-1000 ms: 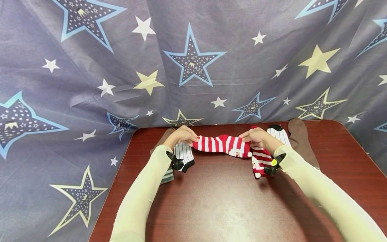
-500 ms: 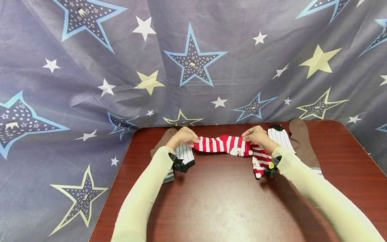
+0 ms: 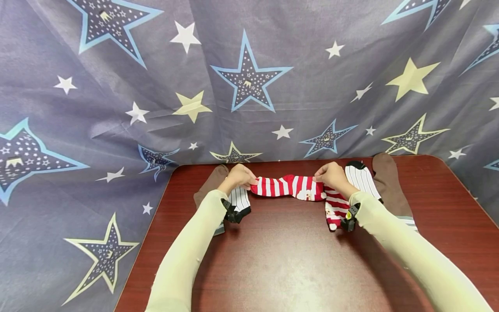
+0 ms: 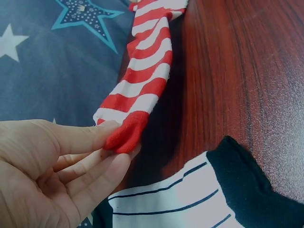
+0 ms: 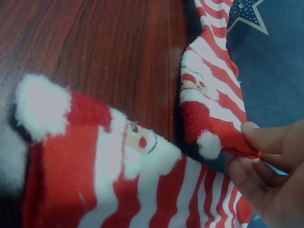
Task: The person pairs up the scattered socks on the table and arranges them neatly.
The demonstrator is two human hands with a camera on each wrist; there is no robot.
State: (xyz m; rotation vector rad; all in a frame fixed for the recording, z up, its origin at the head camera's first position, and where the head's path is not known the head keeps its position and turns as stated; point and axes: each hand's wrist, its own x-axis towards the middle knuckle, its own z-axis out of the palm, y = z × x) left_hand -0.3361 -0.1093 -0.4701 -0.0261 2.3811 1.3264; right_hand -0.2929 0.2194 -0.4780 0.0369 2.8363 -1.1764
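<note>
A red-and-white striped sock (image 3: 274,187) with a Santa face stretches sideways between both hands near the table's far edge. My left hand (image 3: 241,175) pinches its red toe end between thumb and fingers, as the left wrist view shows. At the cuff end, close to the white pompom (image 5: 209,145), my right hand (image 3: 331,174) pinches the other corner. A matching striped Santa sock (image 3: 336,208) lies on the table under the right wrist. Beside the left hand is a white sock with black stripes (image 3: 239,198), its black end toward me.
Another white striped sock (image 3: 362,178) and a long brown sock (image 3: 390,186) lie at the right. A second brown sock (image 3: 208,184) is partly hidden behind the left wrist. The brown table (image 3: 280,260) ends at a star-print curtain (image 3: 249,130).
Both hands keep their pinch on the stretched sock. The right hand has shifted slightly right along its edge, and the left hand a touch to the right.
</note>
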